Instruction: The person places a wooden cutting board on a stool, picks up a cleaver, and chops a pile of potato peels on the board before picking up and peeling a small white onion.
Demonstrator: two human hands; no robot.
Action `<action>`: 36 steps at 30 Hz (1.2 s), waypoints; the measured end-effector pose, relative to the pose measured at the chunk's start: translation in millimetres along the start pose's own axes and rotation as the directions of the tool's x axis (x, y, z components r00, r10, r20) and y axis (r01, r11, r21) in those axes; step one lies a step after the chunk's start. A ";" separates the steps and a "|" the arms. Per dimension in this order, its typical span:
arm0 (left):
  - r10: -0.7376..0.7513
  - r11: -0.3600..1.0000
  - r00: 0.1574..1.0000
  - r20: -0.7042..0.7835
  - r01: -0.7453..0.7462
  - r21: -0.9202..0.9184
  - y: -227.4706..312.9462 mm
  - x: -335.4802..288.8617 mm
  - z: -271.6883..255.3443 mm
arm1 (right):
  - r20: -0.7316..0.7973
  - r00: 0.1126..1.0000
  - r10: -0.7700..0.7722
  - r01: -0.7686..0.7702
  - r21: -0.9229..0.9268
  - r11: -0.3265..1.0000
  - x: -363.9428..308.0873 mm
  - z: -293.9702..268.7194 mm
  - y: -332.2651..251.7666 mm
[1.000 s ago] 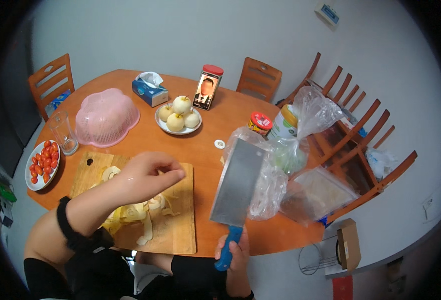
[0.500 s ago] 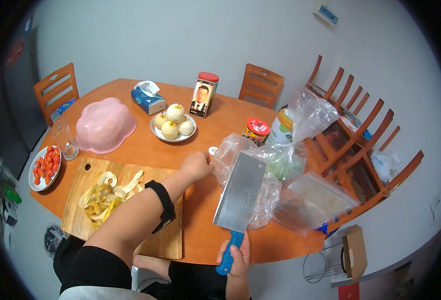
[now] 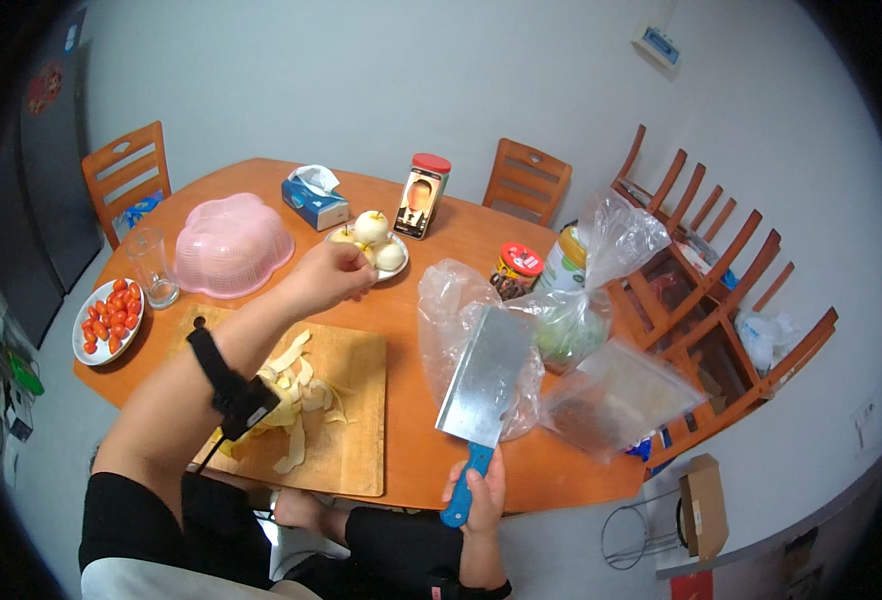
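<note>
My right hand (image 3: pixel 483 497) is wrapped round the blue handle of a cleaver (image 3: pixel 488 375), its broad blade pointing away from me over the table's near part. My left hand (image 3: pixel 326 272) hangs beside the white plate (image 3: pixel 402 264) of pale pears (image 3: pixel 372 227), hiding part of it. Its fingers are bent together; what they hold, if anything, does not show. A black strap with a small box circles the left forearm. Beneath that arm lies a wooden cutting board (image 3: pixel 361 400) heaped with fruit peelings (image 3: pixel 311 394). Behind the blade is a crumpled clear plastic bag (image 3: pixel 448 290).
On the left stand a plate of small red tomatoes (image 3: pixel 111 318), a glass (image 3: pixel 151 262) and a pink mesh cover (image 3: pixel 233 248). Farther back are a tissue box (image 3: pixel 316 206) and a phone (image 3: pixel 416 203) leaning on a canister. Cans and bagged food (image 3: pixel 616 400) crowd the right side, near stacked chairs (image 3: pixel 731 300).
My left hand has moved left and away from me, from beside the clear bag to the pear plate. More peelings show on the board. The cleaver stays in my right hand. The view has shifted slightly.
</note>
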State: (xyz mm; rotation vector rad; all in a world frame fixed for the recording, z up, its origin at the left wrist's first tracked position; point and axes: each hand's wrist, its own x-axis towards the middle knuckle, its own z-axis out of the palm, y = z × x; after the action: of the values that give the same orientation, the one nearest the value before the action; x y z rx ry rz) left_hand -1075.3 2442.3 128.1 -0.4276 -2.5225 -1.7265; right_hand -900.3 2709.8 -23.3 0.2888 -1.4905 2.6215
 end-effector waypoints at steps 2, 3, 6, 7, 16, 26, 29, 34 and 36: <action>-0.014 0.995 0.998 0.064 0.008 0.100 5.0 -23.8 -13.2 | 0.002 1.000 -0.016 0.016 -0.016 1.000 -1.4 4.9 -2.9; -0.027 0.985 0.995 0.093 0.010 0.172 -1.3 -31.2 -13.4 | 0.008 1.000 -0.027 0.027 -0.032 0.999 -2.8 6.8 -6.1; 0.067 0.827 0.980 0.187 -0.160 0.540 -25.3 -61.0 -18.2 | 0.035 0.999 -0.038 0.040 -0.061 0.997 -6.8 21.5 -10.1; 0.030 0.792 0.973 0.227 -0.162 0.589 -24.4 -70.6 -17.7 | 0.067 0.998 0.007 -0.004 -0.049 0.999 -8.4 29.9 -13.5; 0.153 0.706 0.956 0.249 -0.282 0.649 -48.9 -109.5 -40.5 | 0.210 0.916 0.340 -0.331 -0.081 0.940 4.2 84.7 -12.6; 0.045 0.603 0.970 0.241 -0.219 0.767 -37.7 -123.4 -51.4 | 0.146 0.953 0.265 -0.171 -0.463 0.870 16.3 97.5 -2.3; 0.214 0.674 0.948 0.236 -0.318 0.667 -51.1 -127.2 -53.1 | 0.080 0.961 0.266 -0.184 -0.536 0.824 20.7 98.0 -8.5; 0.227 0.746 0.938 0.261 -0.340 0.573 -66.6 -123.2 -55.6 | 0.117 0.962 0.249 -0.160 -0.500 0.851 26.7 98.5 -14.6; 0.205 0.733 0.938 0.278 -0.336 0.592 -63.7 -123.3 -57.8 | 0.117 0.971 0.207 -0.105 -0.569 0.816 27.5 101.5 -12.3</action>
State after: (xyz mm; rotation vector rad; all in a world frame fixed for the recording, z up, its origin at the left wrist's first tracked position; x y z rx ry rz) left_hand -979.7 2343.5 67.4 -0.8785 -2.7793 -0.6800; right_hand -913.6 2629.0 43.7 0.3491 -2.3466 2.1580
